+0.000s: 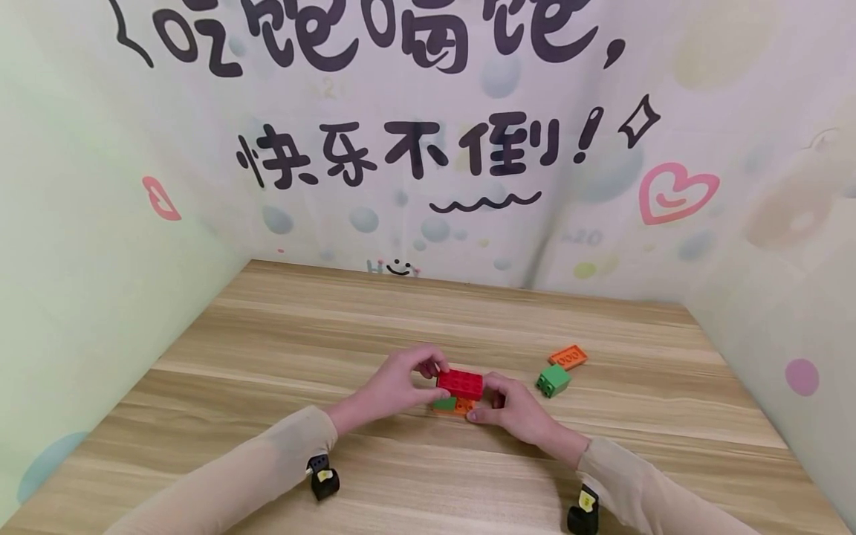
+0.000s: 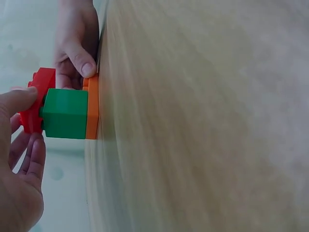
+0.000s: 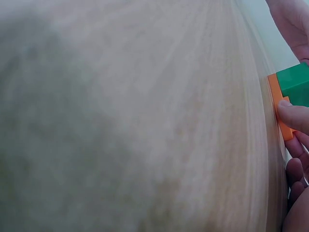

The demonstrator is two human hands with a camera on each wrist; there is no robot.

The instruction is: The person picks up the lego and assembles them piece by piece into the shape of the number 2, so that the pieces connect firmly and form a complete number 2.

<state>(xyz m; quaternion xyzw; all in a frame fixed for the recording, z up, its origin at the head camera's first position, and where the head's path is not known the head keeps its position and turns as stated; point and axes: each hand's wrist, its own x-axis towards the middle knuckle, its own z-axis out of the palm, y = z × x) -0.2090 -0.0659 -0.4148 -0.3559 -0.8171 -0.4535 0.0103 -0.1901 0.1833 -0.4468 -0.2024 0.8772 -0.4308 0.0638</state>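
My left hand pinches a red studded building brick between thumb and fingers. Directly under that brick is a green brick, standing on one end of a flat orange brick on the table. In the left wrist view the red brick sits slightly tilted over the green one's studs. My right hand grips the other end of the flat orange brick, its thumb in front; the right wrist view shows the thumb on the orange brick beside the green block.
To the right on the wooden table lie a second green brick and, just behind it, another flat orange brick. A printed cloth wall rises at the table's back edge, with pale walls at both sides.
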